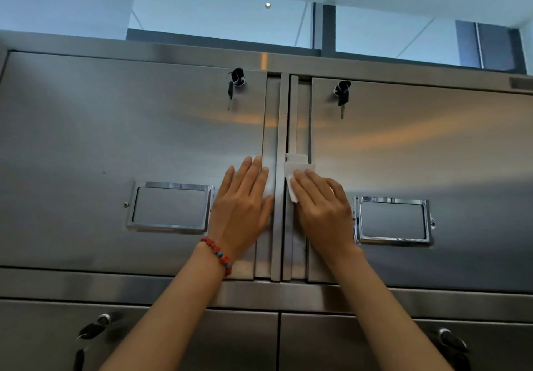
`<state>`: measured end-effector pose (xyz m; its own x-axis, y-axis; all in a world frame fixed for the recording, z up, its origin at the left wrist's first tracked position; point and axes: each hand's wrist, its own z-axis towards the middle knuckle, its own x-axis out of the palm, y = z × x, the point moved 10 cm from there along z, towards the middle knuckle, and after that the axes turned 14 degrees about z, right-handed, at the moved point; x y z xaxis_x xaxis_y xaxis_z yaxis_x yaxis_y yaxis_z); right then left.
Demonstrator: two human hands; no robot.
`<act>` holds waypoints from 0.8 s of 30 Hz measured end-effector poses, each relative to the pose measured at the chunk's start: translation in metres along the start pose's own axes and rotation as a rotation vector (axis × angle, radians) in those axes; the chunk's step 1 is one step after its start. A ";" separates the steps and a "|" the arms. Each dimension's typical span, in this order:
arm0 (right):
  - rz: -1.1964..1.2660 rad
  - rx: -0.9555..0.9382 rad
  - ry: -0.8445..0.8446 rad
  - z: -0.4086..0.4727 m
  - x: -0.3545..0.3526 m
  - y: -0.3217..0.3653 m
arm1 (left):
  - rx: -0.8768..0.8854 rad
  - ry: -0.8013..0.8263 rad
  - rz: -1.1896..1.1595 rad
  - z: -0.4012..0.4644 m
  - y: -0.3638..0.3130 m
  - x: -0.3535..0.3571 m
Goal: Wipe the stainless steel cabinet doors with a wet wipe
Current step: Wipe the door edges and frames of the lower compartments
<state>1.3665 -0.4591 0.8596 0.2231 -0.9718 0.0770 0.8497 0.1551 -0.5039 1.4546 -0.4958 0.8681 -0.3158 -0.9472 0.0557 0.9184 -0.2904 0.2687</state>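
Left door: brushed stainless steel cabinet door point(115, 145), flat and softly reflective, with an orange glare streak near its right edge.
Left label frame: chrome rectangular label holder point(170, 207) low on that door, toward its right edge.
Left keys: black-headed key bunch point(235, 82) hanging from the lock at the door's top right corner.
Left hand: left hand point(245, 206) lies flat with fingers straight and together on the door's right edge, holding nothing; a red beaded bracelet point(217, 255) circles the wrist.
Centre: two narrow vertical steel strips point(284, 183) meet between the doors.
Wipe: white folded wet wipe point(294, 171) sits against the left edge of the right door, its top and left side showing past the fingers.
Right hand: right hand point(320, 206) presses the wipe to the metal with fingers extended.
Right door: matching steel cabinet door point(447, 154) with its own chrome label holder point(393, 222) and black key bunch point(342, 93) at the top left corner.
Below: lower steel doors point(331, 341) with keyed locks.
Above: glass panel point(202, 10) over the cabinet's top edge.
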 end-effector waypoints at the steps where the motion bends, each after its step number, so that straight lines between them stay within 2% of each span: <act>1: -0.006 -0.012 0.015 -0.001 0.002 0.000 | 0.002 0.006 0.003 0.000 0.000 0.001; 12: -0.056 -0.093 0.146 -0.004 0.010 0.002 | 0.020 0.046 0.020 -0.005 0.000 0.014; 24: 0.037 -0.094 0.086 0.004 0.010 -0.003 | -0.031 0.043 0.022 -0.009 0.006 0.025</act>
<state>1.3686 -0.4687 0.8653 0.2082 -0.9780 -0.0152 0.7922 0.1777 -0.5837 1.4546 -0.5223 0.8624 -0.2861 -0.9580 0.0200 0.9319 -0.2733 0.2383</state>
